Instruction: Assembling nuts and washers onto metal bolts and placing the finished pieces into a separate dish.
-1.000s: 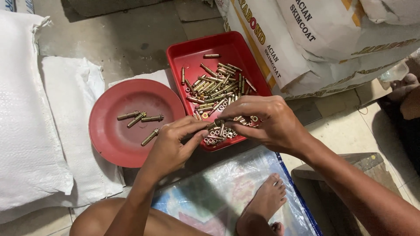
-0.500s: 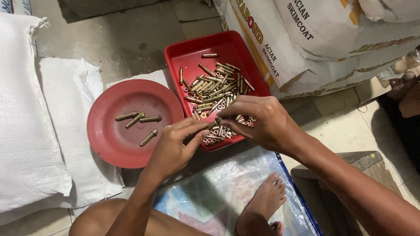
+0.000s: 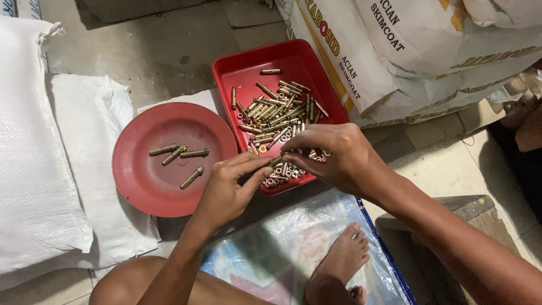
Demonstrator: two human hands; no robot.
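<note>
My left hand (image 3: pixel 228 189) and my right hand (image 3: pixel 333 155) meet over the near edge of a red rectangular tray (image 3: pixel 248 70). Both pinch one small brass-coloured anchor bolt (image 3: pixel 276 161) between their fingertips. The tray holds several loose brass bolts (image 3: pixel 276 110), with washers and nuts heaped at its near end. To the left lies a round red plate (image 3: pixel 149 186) with several assembled bolts (image 3: pixel 179 153) on it.
White sacks (image 3: pixel 34 169) lie at the left on the concrete floor. Large printed cement-type bags (image 3: pixel 429 51) are stacked at the right behind the tray. My bare foot (image 3: pixel 339 262) rests on a plastic sheet (image 3: pixel 276 248). A wooden block (image 3: pixel 468 206) sits under my right forearm.
The view has shifted a little. Both hands stay together at the tray's near edge, fingers working on the same bolt. The plate holds the same bolts.
</note>
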